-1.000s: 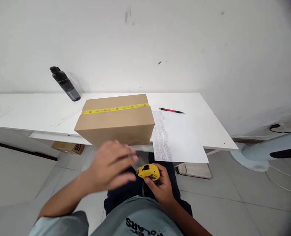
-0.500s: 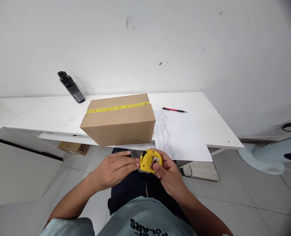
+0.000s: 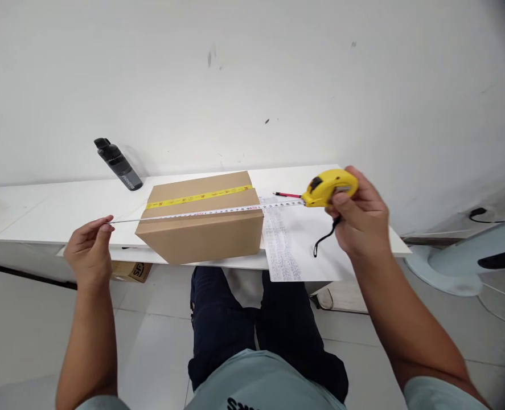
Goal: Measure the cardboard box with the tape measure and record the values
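Observation:
A brown cardboard box (image 3: 201,233) sealed with yellow tape stands at the front edge of the white table (image 3: 56,210). My right hand (image 3: 357,219) grips a yellow tape measure (image 3: 329,187) to the right of the box, its black strap dangling. The white tape blade (image 3: 184,214) is drawn out leftward above the box's top front edge. My left hand (image 3: 89,249) pinches the blade's end, left of the box.
A black water bottle (image 3: 118,164) leans near the wall. A written sheet of paper (image 3: 295,245) and a red pen (image 3: 286,195) lie right of the box. A small carton (image 3: 130,270) sits under the table. A fan base (image 3: 448,265) stands at the right.
My hands were together at my lap on the tape measure. They have moved apart and up, drawing the blade out across the box, right hand carrying the case to the right.

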